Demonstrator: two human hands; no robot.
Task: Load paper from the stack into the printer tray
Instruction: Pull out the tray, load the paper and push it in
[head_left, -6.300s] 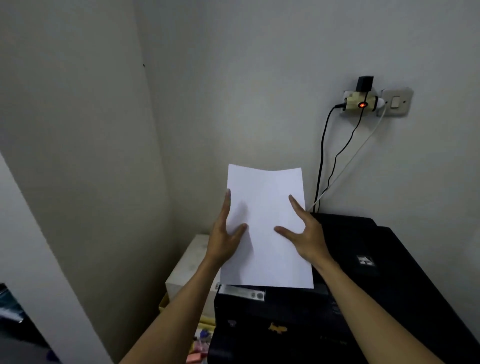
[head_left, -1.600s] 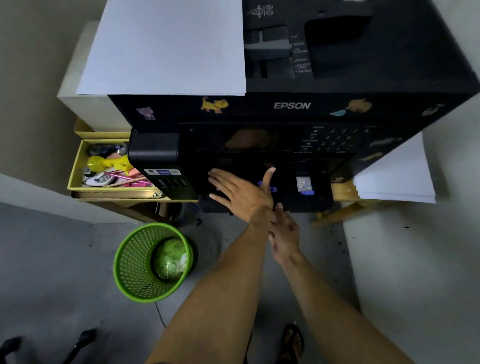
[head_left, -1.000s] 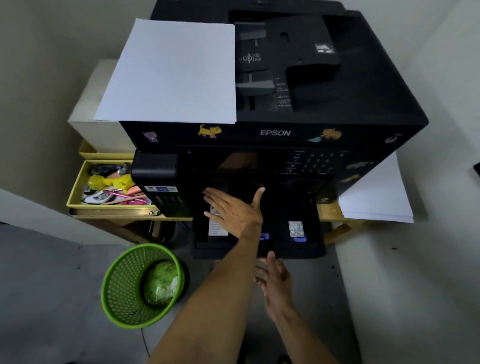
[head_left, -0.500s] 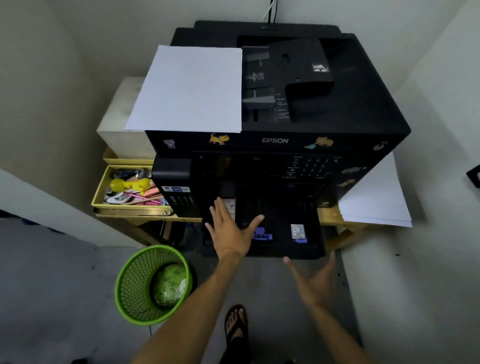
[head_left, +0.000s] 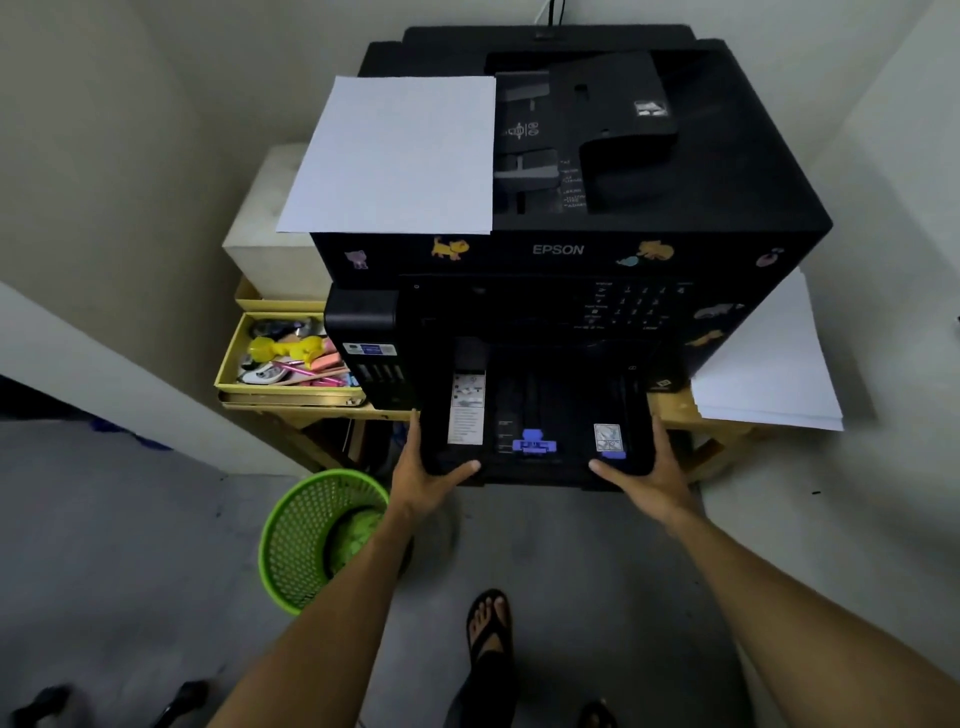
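Nearest the person, both hands grip the pulled-out printer tray: the left hand wraps its corner at 7 o'clock, thumb laid over the front lip, and the right hand does the same at 5 o'clock. Each is curled round the tray edge and holds nothing else.

The tray looks bare of paper; a blue length guide sits mid-front and a second blue tab is near the right thumb. To do this step well, I would draw the tray straight toward 6 o'clock with even pull from both sides, so it does not rack in its slot, and keep it level. The guides probably need sliding outward before any sheets go in.

Beyond, toward 12 o'clock, the printer carries a loose sheet on its lid at about 11 o'clock. The paper stack lies on the table at 3 o'clock, beside the printer, within reach of the right hand once the tray is out.
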